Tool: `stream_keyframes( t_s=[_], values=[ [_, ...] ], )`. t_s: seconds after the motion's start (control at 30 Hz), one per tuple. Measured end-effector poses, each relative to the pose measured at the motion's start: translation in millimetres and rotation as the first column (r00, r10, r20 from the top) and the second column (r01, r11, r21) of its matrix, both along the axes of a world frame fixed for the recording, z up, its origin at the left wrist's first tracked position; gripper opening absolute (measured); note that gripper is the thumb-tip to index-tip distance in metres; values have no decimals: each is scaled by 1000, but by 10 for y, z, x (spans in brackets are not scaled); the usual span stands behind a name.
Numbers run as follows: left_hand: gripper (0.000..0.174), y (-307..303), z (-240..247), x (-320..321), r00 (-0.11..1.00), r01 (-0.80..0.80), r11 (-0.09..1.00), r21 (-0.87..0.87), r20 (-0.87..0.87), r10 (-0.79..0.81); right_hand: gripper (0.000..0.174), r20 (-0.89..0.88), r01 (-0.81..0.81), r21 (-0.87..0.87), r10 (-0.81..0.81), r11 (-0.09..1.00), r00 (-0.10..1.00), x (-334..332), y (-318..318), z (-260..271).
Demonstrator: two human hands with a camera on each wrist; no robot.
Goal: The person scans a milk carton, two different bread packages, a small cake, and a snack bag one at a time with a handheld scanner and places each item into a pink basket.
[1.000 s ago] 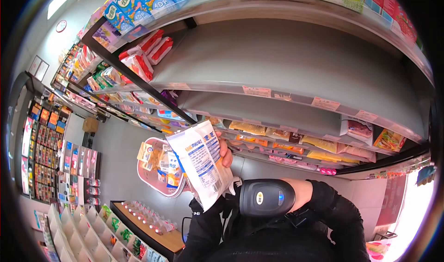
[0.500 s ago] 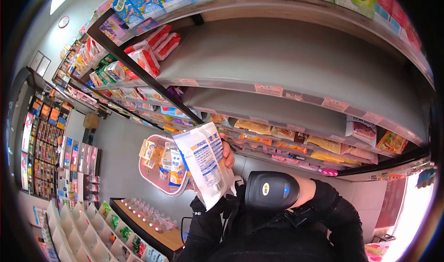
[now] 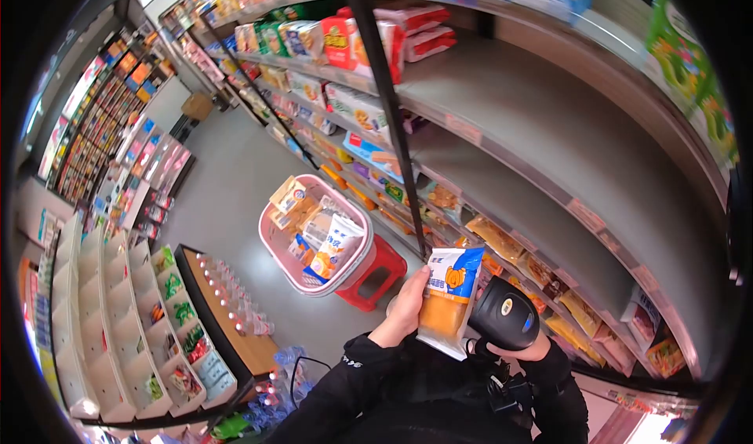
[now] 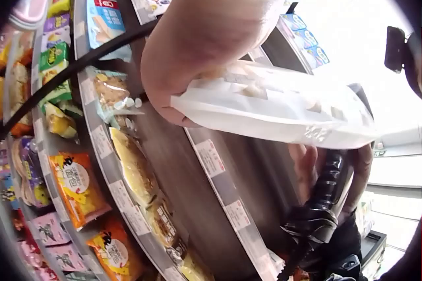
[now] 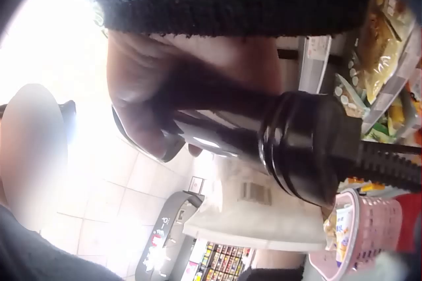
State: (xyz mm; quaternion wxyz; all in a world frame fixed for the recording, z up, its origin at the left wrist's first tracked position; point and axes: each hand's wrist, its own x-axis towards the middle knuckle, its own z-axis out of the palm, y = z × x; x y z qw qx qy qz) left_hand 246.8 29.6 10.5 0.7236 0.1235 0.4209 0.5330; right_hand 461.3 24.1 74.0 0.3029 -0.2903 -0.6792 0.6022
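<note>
My left hand (image 3: 405,306) pinches a bread package (image 3: 447,301) by its left edge, its blue-and-white printed face and the brown bread showing. In the left wrist view the same hand (image 4: 211,37) grips the package (image 4: 277,106), seen edge-on. A black scanner (image 3: 505,314) is in my right hand (image 3: 533,350), just right of the package. In the right wrist view the fingers of my right hand (image 5: 191,77) curl round the scanner's handle (image 5: 217,123), with the pale package (image 5: 257,208) beyond it.
A pink basket (image 3: 274,248) holding several packages rests on a red stool (image 3: 384,275). Stocked shelves (image 3: 502,142) run along the right. Bottles (image 3: 235,295) line a wooden ledge (image 3: 212,275) beside white bins (image 3: 118,326) at the lower left.
The package has turned from its text-covered back to its printed front and moved right and down. The scanner has shifted slightly right. The head view has swung towards the basket.
</note>
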Motion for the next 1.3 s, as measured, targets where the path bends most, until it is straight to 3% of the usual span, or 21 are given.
stream_keyframes(
  t_s=[0.03,0.13,0.23,0.4,0.53,0.67,0.77,0.83,0.97,1.0,1.1,1.23,1.3],
  values=[
    [33,-17,-59,-112,999,-35,999,10,-11,35,67,3,-21,-4,21,1000,1000,-71,50,-60],
    [30,-94,-118,-430,993,-112,994,-1,-28,112,60,-258,-145,-459,24,876,966,-392,211,-104],
    [28,-122,-59,-734,981,-187,982,-41,-58,184,57,-243,-195,-534,71,823,967,-772,435,-147],
    [27,-155,-209,-1391,916,-394,918,-54,-100,387,65,-27,-278,-471,301,837,953,-1625,883,-261],
    [28,-134,-449,-2006,819,-562,825,-54,-174,547,53,24,-398,-403,445,824,895,-2461,1188,-345],
    [27,-26,-544,-2609,731,-654,756,-37,-287,619,37,-1,-421,-271,437,866,899,-3340,1398,-540],
    [25,61,-811,-3090,686,-686,727,-18,-350,638,32,74,-401,-452,482,797,873,-3939,1534,-799],
    [26,130,-939,-3366,673,-691,723,-30,-392,627,30,16,-428,-338,460,838,888,-4325,1600,-1014],
    [31,278,-1306,-3825,644,-694,716,-68,-503,577,30,100,-390,-483,491,784,865,-4901,1738,-1304],
    [31,339,-1335,-3884,601,-710,700,-77,-585,545,31,137,-368,-497,490,786,861,-5014,1761,-1350],
    [30,438,-1635,-4065,611,-696,703,-144,-632,476,31,149,-360,-513,493,780,857,-5262,1799,-1701],
    [31,527,-1970,-4207,652,-677,708,-199,-609,453,34,201,-338,-571,527,748,826,-5447,1849,-1976],
    [31,571,-2083,-4236,600,-712,684,-157,-642,477,34,261,-313,-541,509,781,820,-5521,1823,-2127]
  ],
)
